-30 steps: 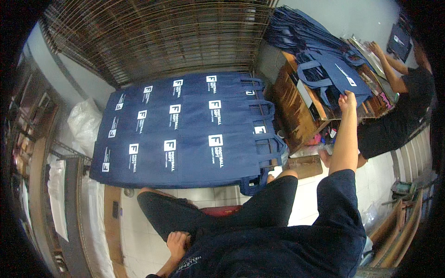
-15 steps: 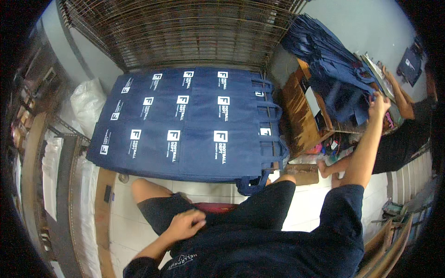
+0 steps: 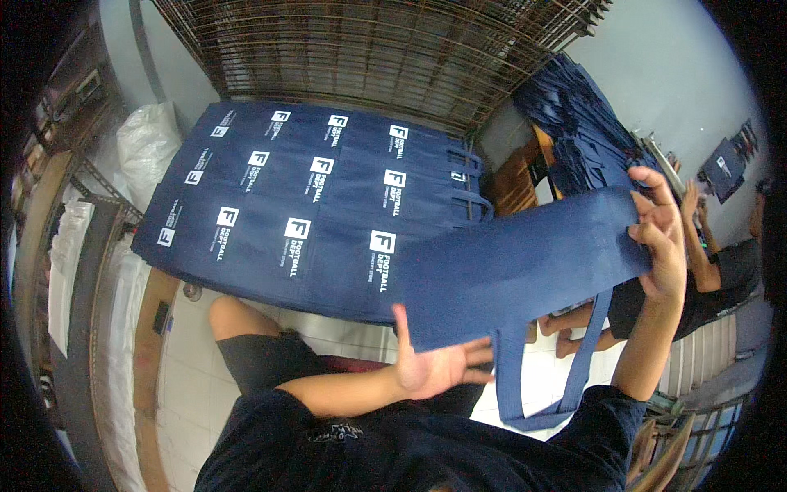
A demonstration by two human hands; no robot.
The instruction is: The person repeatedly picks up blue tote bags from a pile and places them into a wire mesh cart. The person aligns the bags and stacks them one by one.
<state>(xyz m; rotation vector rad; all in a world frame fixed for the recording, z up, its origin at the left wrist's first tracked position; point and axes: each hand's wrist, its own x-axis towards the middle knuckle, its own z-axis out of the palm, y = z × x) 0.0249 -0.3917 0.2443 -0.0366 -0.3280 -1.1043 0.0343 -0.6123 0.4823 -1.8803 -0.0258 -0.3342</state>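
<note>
The navy bag (image 3: pixel 533 254) stretches from the middle toward three o'clock, its handle (image 3: pixel 511 377) drooping near five; it looks light, floppy and hard to damage, best taken by opposite edges. The right hand (image 3: pixel 662 238) has its grip pinched on the three-o'clock edge; the left hand (image 3: pixel 438 371) spreads open by the lower corner, contact unclear. Printed bags (image 3: pixel 275 193) lie in rows toward ten, a wire rack (image 3: pixel 361 57) at twelve, a wooden desk (image 3: pixel 512 179) at two, pale floor tiles (image 3: pixel 193 361) at eight.

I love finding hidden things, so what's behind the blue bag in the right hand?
Past the held bag, I see printed bags, a wooden cabinet and, through its handle, floor. Whatever it covers is hidden.
</note>
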